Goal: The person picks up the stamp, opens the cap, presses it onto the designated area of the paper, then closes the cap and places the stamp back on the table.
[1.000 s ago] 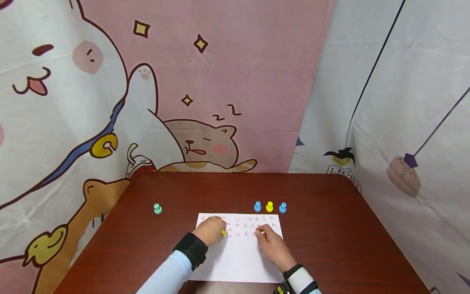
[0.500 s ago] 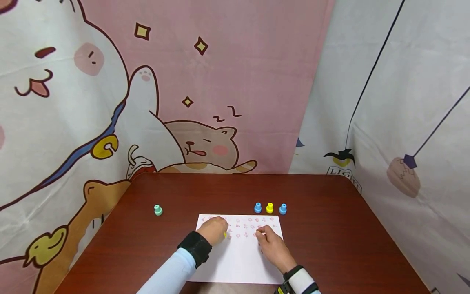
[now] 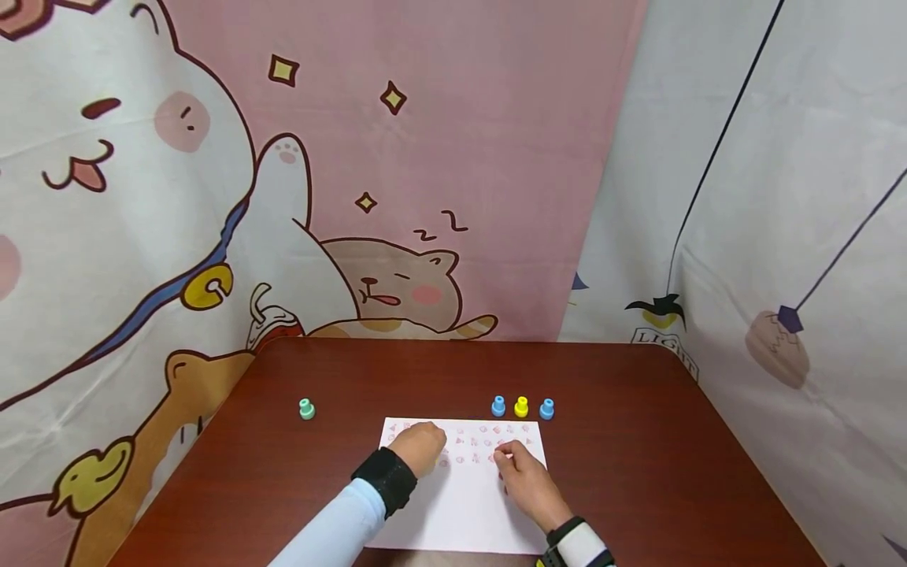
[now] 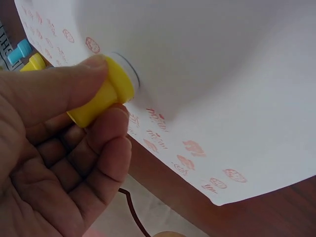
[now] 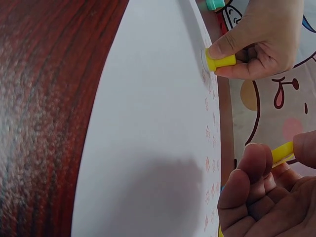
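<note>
My left hand point(image 3: 420, 447) pinches a yellow stamp point(image 4: 107, 96) between thumb and fingers, its pale round face down at the paper point(image 4: 217, 64) beside the rows of red prints. In the head view the hand hides that stamp. To its right, my right hand point(image 3: 527, 482) is over the white sheet, thumb and forefinger together. The right wrist view shows a small yellow cap point(image 5: 283, 153) held between them. Small red prints point(image 3: 475, 458) run in rows along the sheet's far part; its near part is blank.
Behind the sheet stand a blue stamp point(image 3: 498, 407), a yellow stamp point(image 3: 521, 407) and another blue stamp point(image 3: 546, 409). A green stamp point(image 3: 306, 409) stands farther left. All are on the brown table point(image 3: 673, 472), with a cartoon-printed cloth point(image 3: 496, 157) behind.
My left hand has shifted slightly right along the prints, and its yellow stamp has gone out of sight in the head view. The right hand stays in place. The head view has tilted up slightly.
</note>
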`<state>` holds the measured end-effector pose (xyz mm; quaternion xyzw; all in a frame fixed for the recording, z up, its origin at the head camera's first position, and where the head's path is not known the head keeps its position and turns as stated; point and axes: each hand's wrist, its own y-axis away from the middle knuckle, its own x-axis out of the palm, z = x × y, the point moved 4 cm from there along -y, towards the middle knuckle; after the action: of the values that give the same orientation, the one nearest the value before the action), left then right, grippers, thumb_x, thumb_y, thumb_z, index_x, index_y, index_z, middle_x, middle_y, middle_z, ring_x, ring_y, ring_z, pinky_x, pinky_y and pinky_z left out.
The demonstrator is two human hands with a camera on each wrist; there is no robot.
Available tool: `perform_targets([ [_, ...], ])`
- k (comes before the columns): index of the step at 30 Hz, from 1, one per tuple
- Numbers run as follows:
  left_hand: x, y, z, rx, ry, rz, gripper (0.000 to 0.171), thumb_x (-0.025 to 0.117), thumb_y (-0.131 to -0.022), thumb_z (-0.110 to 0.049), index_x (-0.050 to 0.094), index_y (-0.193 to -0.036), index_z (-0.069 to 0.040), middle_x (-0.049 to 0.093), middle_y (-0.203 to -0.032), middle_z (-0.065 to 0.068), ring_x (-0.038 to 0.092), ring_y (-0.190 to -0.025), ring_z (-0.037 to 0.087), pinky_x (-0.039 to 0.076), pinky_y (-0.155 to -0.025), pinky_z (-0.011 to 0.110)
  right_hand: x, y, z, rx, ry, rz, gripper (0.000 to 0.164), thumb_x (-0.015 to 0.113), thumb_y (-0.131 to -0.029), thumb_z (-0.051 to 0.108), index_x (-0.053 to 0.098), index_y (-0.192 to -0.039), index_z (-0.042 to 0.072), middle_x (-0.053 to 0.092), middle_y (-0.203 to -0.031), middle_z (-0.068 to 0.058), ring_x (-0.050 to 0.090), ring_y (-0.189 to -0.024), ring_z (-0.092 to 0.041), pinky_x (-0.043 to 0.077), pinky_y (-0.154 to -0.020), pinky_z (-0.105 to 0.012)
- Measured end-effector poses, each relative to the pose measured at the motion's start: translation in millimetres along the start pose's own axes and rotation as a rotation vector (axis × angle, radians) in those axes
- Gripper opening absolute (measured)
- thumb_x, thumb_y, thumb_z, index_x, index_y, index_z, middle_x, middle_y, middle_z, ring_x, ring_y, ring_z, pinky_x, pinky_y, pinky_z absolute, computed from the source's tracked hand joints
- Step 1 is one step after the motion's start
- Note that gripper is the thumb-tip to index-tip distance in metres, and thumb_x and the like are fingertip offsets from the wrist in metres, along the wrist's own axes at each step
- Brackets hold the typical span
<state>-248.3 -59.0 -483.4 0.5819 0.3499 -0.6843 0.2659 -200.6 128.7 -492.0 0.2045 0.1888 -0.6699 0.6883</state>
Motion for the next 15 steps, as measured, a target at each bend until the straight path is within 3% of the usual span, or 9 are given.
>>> perform_targets([
  [11,-4.2,0.6,-2.3,-0.005,-0.014,-0.018,0.014,0.078,-0.073,-0.002,0.068,-0.079,-0.008,0.065,-0.075,0.006,0.063,-0.074,0.020,0.054,-0.069,0.030,-0.2,0.3,-2.6,-0.012,0.002,0.003,0.023,0.054,-0.103,0.024,0.060,-0.113,0.003,0.057,-0.076,-0.003,0.053,-0.061,-0.015,0.044,-0.057,-0.033],
  [15,1.6,-1.0,0.2,0.009,-0.001,-0.037,0.015,0.078,-0.072,-0.001,0.068,-0.081,-0.007,0.065,-0.075,0.006,0.062,-0.073,0.020,0.054,-0.068,0.031,0.3,1.2,-3.0,-0.020,0.001,0.000,0.022,0.054,-0.103,0.023,0.060,-0.112,0.003,0.057,-0.074,-0.003,0.053,-0.060,-0.015,0.043,-0.056,-0.032],
])
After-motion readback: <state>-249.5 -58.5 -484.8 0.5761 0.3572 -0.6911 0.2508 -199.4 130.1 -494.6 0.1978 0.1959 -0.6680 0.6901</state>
